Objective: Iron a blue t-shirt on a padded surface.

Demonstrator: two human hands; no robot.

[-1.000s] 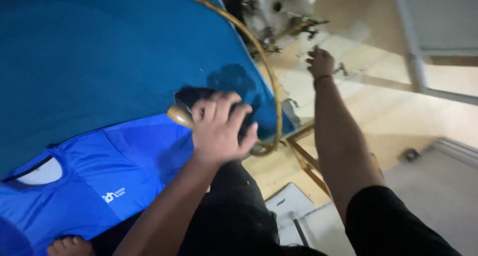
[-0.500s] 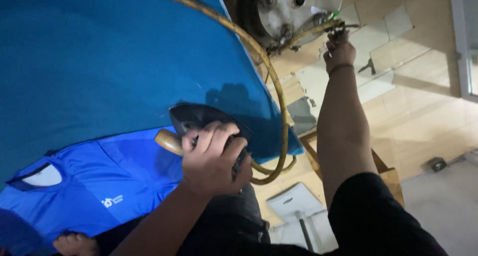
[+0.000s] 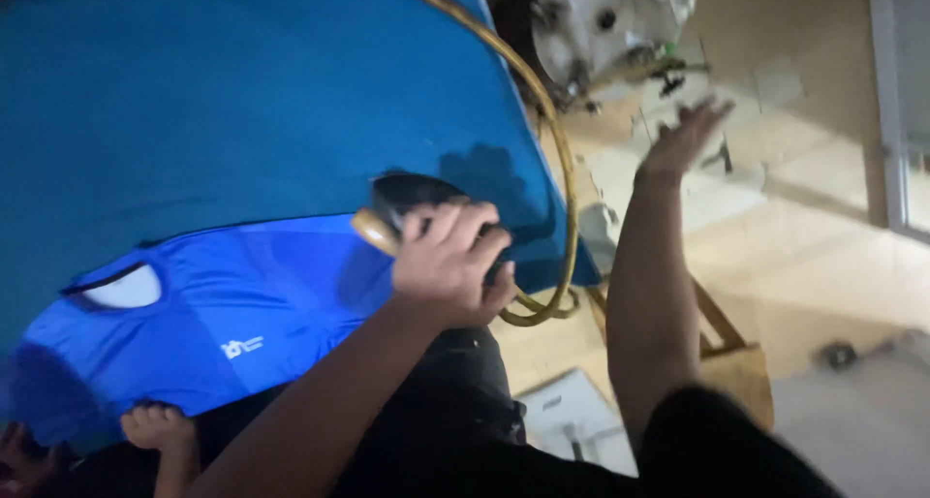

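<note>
- your left hand (image 3: 450, 265) had its fingers (image 3: 441, 229) wrapped over the handle of the dark steam iron with a tan cork-coloured grip end (image 3: 407, 207), holding it down on the work.
- the iron sat at the right edge of the bright blue short-sleeved jersey (image 3: 213, 314), which lay flat on the teal padded tabletop (image 3: 242, 101).
- your right hand (image 3: 683, 140) was raised off to the side near the white machine (image 3: 610, 23), fingers spread wide and holding nothing; it was blurred.
- by my reading the pressing was partway: the iron was only at the jersey's right end, and the stretch toward the collar opening (image 3: 121, 287) showed no sign either way.
- the iron's long axis ran roughly left to right across the view, slightly tilted; which end was the nose i could not tell under your fingers.
- the jersey's long axis ran left to right too, collar toward the left.
- a yellowish hose (image 3: 557, 169) looped from the iron along the tabletop's right edge.
- a small hand of another person (image 3: 155, 428) rested at the jersey's lower edge.
</note>
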